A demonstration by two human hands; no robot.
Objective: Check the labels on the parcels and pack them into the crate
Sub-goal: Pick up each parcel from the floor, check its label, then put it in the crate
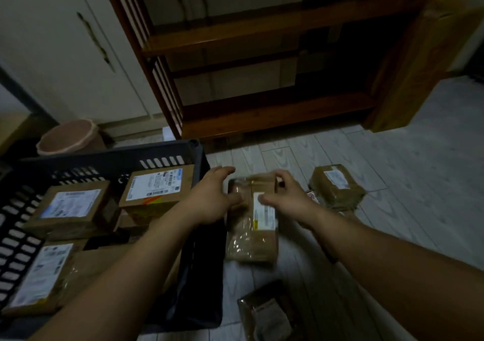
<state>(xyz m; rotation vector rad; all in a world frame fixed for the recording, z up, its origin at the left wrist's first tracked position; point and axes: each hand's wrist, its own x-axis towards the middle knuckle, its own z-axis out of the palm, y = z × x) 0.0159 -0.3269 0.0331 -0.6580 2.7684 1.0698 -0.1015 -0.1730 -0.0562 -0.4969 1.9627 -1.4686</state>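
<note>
A long taped cardboard parcel [251, 233] with a white label lies just right of the dark plastic crate [167, 154]. My left hand [212, 199] holds the parcel's left edge, thumb on its top face. My right hand [288, 196] grips its far right corner, fingers curled over the edge. Whether the parcel rests on the floor or is lifted I cannot tell. Three labelled parcels sit in the crate: one at the far side [157, 191], one at the left [70, 207], one at the near left [39, 278].
Another taped parcel [337, 186] lies on the pale plank floor at the right, and one [267, 314] near the bottom edge. A brown wooden shelf unit [262, 78] stands behind. A pink bin [68, 137] stands beyond the crate, beside white cupboard doors.
</note>
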